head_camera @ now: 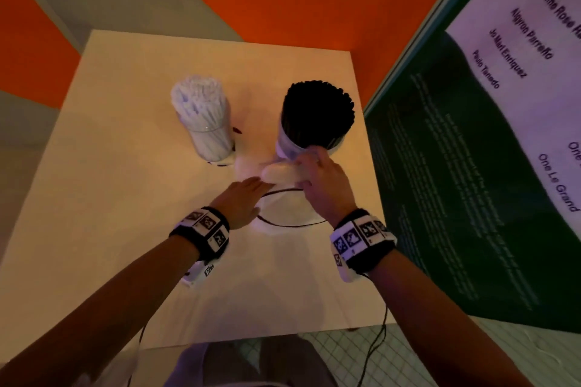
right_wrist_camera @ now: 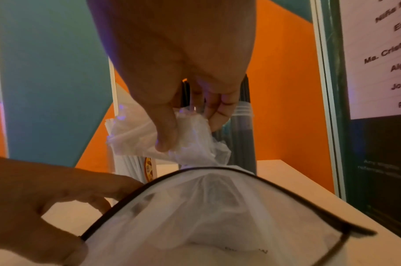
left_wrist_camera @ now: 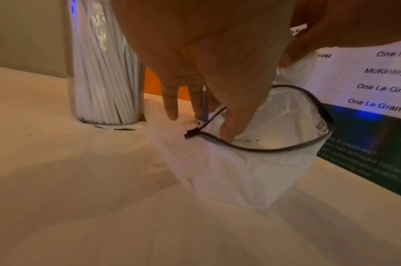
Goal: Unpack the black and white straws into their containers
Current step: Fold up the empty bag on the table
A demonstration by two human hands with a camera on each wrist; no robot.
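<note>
Already white straws (head_camera: 201,104) fill the left clear jar (head_camera: 213,143), black straws (head_camera: 317,110) the right jar (head_camera: 287,143). Zip bag (left_wrist_camera: 252,167) lies open just in front; left hand (head_camera: 243,201) fingers straight, holding its rim; right hand (head_camera: 323,179) pinches crumpled plastic (right_wrist_camera: 195,140).

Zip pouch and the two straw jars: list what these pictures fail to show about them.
- Zip pouch: whether any straws remain inside; frosted walls and the left hand hide its bottom in both wrist views.
- Jar of black straws: its base, hidden by the right hand in the head view.
- Crumpled plastic the right hand pinches: what it wrapped, unclear.
- Jar of white straws: the sticker near its base, blurred.
</note>
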